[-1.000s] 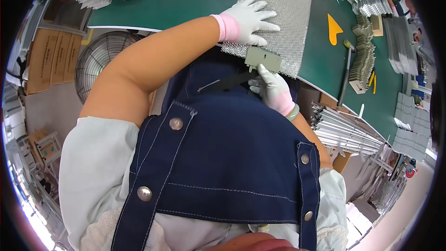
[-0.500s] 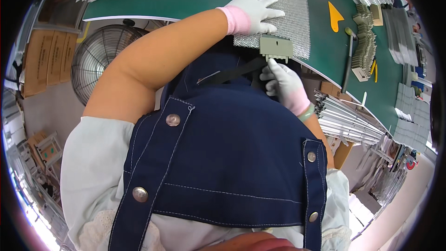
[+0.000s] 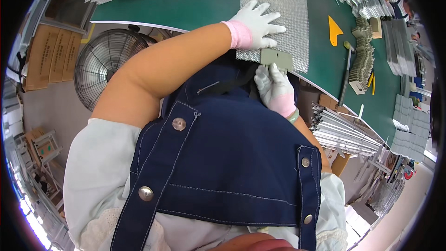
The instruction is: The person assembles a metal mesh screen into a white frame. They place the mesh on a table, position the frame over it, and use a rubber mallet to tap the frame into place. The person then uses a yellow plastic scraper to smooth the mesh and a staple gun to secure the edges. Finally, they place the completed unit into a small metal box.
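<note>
Handling check: grey-green bracket at the near edge of the silver mesh sheet

From my remote view I find the grey-green bracket [image 3: 276,57] over the near edge of the silver mesh sheet [image 3: 292,18], close to the sheet's right corner. The sheet lies flat on the green worktable [image 3: 204,2]. I cannot tell whether the bracket is fitted onto it or merely resting.

The left hand [image 3: 259,24], white-gloved, is spread wide, palm down on the mesh, pinching nothing. The right hand [image 3: 275,88], also gloved, has its thumb and fingertips at the bracket's lower edge; I cannot tell whether they clasp it or only press.

I judge the bracket to be light, stiff moulded plastic, rather smooth under a glove, with slim parts along its lower edge that might snap. I would hold it by its two short ends, or flat across the broad face, clear of that edge.

The mesh I judge light and springy, apt to dent under a fingertip and liable to snag fabric along its cut border. I would bear on it with an open palm, or lift it by two opposite sides
</note>
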A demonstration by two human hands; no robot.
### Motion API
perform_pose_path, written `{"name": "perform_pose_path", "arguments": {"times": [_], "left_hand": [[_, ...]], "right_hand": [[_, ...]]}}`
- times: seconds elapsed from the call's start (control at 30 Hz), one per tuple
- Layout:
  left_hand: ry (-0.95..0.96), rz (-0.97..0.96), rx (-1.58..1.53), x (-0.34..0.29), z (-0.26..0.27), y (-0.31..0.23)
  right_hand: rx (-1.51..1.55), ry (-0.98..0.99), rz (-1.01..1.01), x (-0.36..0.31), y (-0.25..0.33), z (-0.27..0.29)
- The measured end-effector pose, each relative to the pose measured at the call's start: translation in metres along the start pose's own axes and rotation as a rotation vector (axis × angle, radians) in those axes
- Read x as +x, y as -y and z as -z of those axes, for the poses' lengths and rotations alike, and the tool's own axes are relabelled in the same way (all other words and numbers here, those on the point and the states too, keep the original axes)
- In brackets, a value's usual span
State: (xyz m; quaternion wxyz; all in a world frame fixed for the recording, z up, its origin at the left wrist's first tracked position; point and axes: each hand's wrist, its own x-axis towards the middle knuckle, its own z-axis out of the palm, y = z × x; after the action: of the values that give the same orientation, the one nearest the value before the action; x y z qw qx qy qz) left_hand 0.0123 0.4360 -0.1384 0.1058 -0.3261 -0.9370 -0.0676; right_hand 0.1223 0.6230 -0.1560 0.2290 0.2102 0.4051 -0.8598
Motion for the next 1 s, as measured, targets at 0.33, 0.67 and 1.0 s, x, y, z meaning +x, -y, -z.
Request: {"name": "perform_pose_path", "arguments": {"times": [0.33,0.67,1.0], "left_hand": [[-0.327,0.529,-0.533,0.009,0.023,0.028],[-0.265,1.029,-1.968,0.062,0.044,0.096],[-0.237,0.603,-0.872,0.0,0.09,0.05]], "right_hand": [[-0.955,0.041,0.121,-0.042,0.109,-0.012],[-1.285,-0.234,0.611,0.109,0.178,-0.022],[-1.727,-0.273,1.008,0.088,0.16,0.007]]}}
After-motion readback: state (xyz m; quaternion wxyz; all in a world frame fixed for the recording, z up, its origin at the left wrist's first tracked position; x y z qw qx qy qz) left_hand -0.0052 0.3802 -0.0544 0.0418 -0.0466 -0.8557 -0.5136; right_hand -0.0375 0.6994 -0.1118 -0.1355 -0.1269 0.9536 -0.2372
